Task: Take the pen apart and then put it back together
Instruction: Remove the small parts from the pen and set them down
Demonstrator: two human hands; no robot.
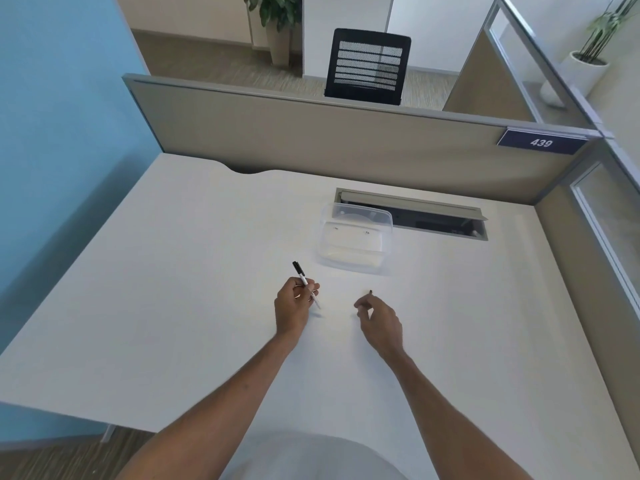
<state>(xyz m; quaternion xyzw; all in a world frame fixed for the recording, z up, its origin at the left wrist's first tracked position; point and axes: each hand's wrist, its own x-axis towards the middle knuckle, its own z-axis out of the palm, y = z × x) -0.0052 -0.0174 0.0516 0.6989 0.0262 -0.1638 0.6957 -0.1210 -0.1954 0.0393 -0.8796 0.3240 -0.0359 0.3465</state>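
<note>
Fingers of the left hand point(294, 303) are closed around a pen point(306, 285), pinching its white barrel near the middle. The black end of the pen sticks up and away from the person, past the knuckles, while the pale lower end slants down toward the white desk point(173, 271); whether that tip touches the surface is hard to tell. The right hand point(379, 318) hovers just to the right, well apart from the pen, its fingers curled loosely inward with thumb and forefinger close together. A tiny dark speck point(370, 291) shows at its fingertips, too small to identify, so it is unclear whether the hand grips anything. Beyond the hands, a clear plastic container point(355, 239) sits on the desk, near a cable slot point(415, 213). Both forearms are bare.
</note>
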